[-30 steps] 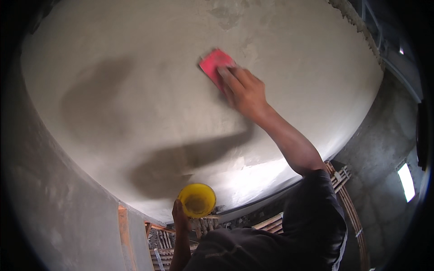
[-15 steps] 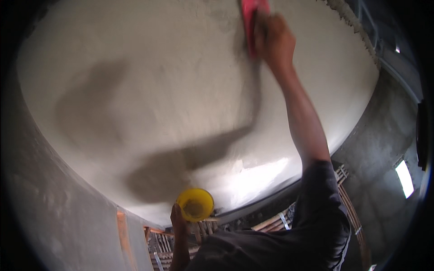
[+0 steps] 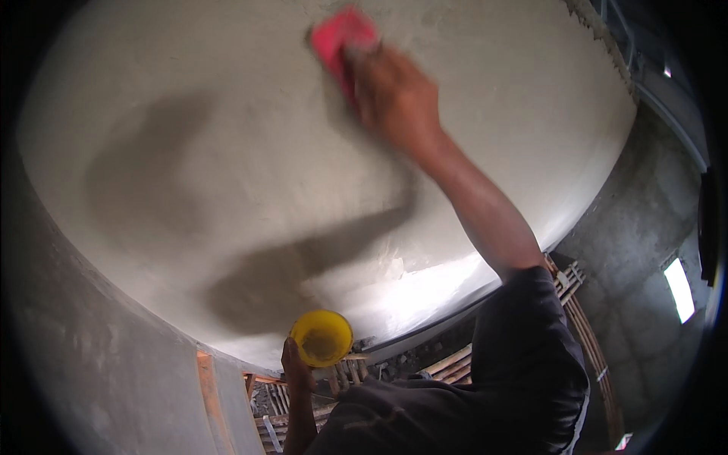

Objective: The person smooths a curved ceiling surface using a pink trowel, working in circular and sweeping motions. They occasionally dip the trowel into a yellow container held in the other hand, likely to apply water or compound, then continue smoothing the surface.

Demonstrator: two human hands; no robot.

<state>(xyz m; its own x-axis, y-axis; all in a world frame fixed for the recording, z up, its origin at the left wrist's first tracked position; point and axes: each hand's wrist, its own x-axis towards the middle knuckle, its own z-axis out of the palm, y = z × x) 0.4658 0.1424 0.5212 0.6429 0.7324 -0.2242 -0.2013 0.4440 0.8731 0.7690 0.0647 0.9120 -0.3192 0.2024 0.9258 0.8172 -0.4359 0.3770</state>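
Observation:
My right hand (image 3: 398, 98) is closed around the handle of a red plastering float (image 3: 343, 36), which lies against the pale, smooth plastered wall (image 3: 250, 152). Motion blurs the float and the fingers a little. Low in the view, my left hand (image 3: 296, 365) grips the rim of a yellow bowl (image 3: 341, 350). Greyish residue coats the inside of the bowl, and its mouth faces up toward me. Shadows of my head and arm fall across the plaster.
Bamboo poles (image 3: 588, 341) stand at the lower right, with more poles and rubble below the wall. A grey side wall (image 3: 98, 364) curves along the left, beside an orange-brown wooden strip (image 3: 212, 402). A bright opening (image 3: 679, 291) shows at the right.
My right hand has swept the red float leftward across the plaster, and the float has turned to a slant. The yellow bowl in my left hand has shifted slightly up and left.

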